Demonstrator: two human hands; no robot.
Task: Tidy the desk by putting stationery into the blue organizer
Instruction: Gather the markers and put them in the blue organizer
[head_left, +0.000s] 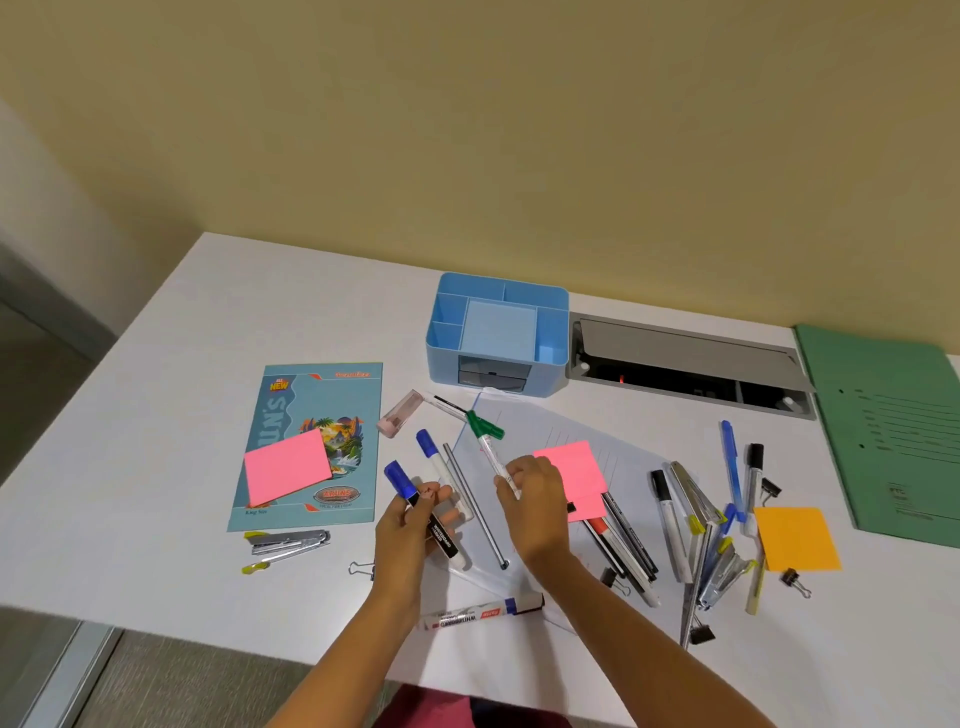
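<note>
The blue organizer (497, 335) stands at the back middle of the white desk, its compartments showing nothing but a pale block. My left hand (408, 525) grips a blue-capped whiteboard marker (423, 512) and lifts it off the desk. My right hand (535, 506) pinches a green-capped marker (488, 444), cap pointing toward the organizer. Another blue-capped marker (435, 457) and a grey rod (475, 504) lie between my hands. A further whiteboard marker (480, 613) lies near the front edge.
A teal notebook (311, 415) with a pink sticky pad (287, 466) lies left, a stapler (291, 543) below it. Pens, markers, staplers and binder clips crowd the right (696, 519), beside an orange pad (797, 540). A green folder (893, 436) and an open cable tray (685, 366) sit behind.
</note>
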